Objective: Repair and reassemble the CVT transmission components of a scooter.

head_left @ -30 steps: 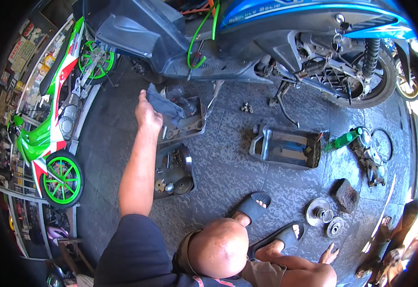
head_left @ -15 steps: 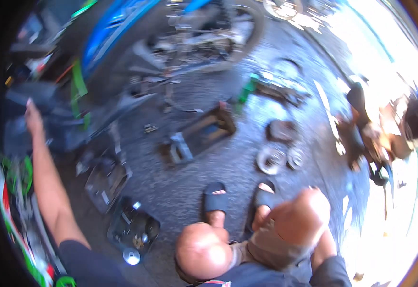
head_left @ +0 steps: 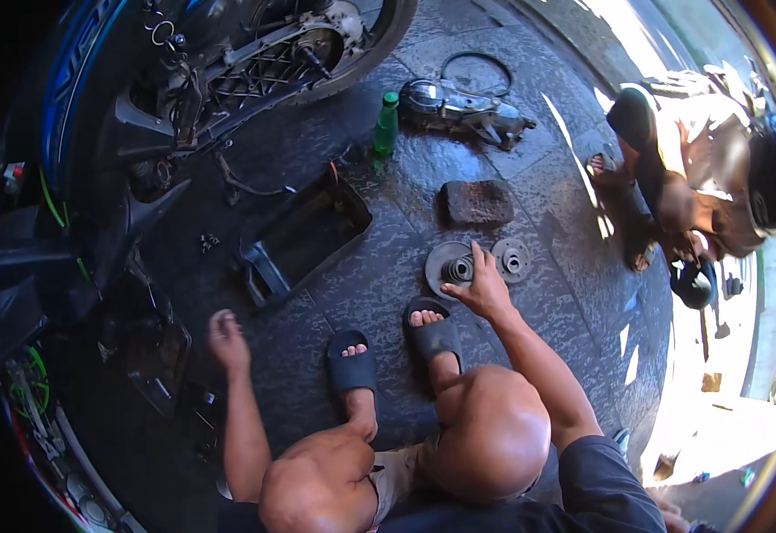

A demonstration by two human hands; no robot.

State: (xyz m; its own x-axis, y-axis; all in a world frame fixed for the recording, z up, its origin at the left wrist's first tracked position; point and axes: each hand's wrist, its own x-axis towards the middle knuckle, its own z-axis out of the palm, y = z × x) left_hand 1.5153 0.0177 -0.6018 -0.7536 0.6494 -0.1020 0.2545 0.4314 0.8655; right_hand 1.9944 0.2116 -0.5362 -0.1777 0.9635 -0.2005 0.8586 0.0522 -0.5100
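My right hand (head_left: 484, 286) reaches over a round metal pulley (head_left: 437, 268) with a spring-like coiled hub. Its thumb and fingers are spread above the near right side of the disc; whether they touch it I cannot tell. Close beside lies a smaller round metal part (head_left: 513, 260) with a hole in its middle. My left hand (head_left: 228, 339) is raised to the left of my left foot, its fingers bent together. Whatever may be in those fingers is too small to make out.
A dark brick-like block (head_left: 477, 203) lies beyond the pulley. Farther off are a green bottle (head_left: 386, 126), an engine cover (head_left: 463, 111) and a black belt (head_left: 505, 67). A dark open bin (head_left: 312, 235) lies left of centre. A partly dismantled motorbike (head_left: 255, 80) stands behind. Another person (head_left: 699, 178) crouches at right.
My left hand has come back from the far left toward my left knee. My right hand, previously down behind my right knee, now extends over the pulley. The view has turned and sharpened.
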